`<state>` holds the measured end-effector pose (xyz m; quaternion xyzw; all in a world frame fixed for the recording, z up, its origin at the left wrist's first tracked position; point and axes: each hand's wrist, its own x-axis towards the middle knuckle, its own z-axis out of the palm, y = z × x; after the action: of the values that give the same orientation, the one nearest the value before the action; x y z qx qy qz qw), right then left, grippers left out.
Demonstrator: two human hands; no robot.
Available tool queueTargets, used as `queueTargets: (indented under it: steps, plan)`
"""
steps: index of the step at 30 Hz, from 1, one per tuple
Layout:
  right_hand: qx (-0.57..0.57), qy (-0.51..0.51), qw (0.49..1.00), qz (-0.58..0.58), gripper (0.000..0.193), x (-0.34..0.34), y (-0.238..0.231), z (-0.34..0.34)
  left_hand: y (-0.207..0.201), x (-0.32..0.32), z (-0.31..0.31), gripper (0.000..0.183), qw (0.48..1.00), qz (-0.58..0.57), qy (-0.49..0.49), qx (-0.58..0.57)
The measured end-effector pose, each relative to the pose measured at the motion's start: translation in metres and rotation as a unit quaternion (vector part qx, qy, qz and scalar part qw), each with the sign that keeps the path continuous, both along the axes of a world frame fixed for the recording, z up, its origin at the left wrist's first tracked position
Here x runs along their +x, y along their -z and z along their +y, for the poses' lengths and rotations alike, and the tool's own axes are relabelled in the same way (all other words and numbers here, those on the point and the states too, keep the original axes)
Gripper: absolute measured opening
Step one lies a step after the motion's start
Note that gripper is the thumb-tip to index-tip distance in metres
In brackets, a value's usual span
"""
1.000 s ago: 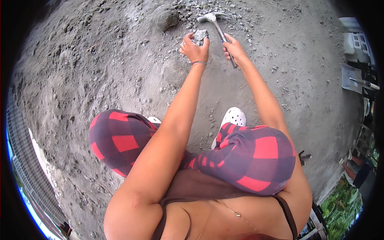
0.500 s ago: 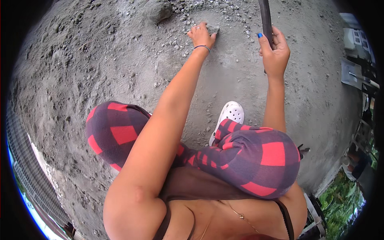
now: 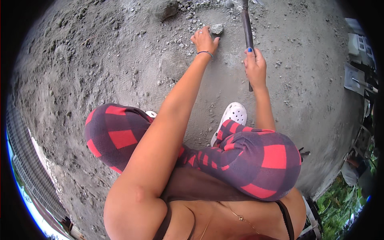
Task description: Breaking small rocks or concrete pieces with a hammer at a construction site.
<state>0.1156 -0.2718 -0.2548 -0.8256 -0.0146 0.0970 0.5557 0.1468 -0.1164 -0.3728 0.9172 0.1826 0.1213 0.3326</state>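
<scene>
Closer to the left hand (image 3: 205,42) than half a second ago, the right hand (image 3: 256,69) is wrapping around the hammer (image 3: 247,30), whose handle is reaching up to the top edge of the view. Having drawn back slightly, the left hand is leaving the pale stone (image 3: 217,29) uncovered, its thumb and fingers standing apart; whether they are touching it I cannot tell. The stone is lying on the grey ground (image 3: 228,76), and a bigger rock (image 3: 165,10) is sitting farther left.
</scene>
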Motion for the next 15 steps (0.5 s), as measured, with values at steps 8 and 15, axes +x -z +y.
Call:
queueTargets:
  steps: [8,15]
  plan:
    - [-0.050,0.020,0.988,-0.142,0.024,-0.009,-0.003,0.012,-0.004,-0.001,-0.004,0.062,1.000,-0.013,-0.010,0.026]
    - [-0.157,0.000,0.988,-0.005,0.032,-0.025,0.073,-0.002,-0.003,0.006,-0.012,0.062,0.999,0.015,0.000,0.051]
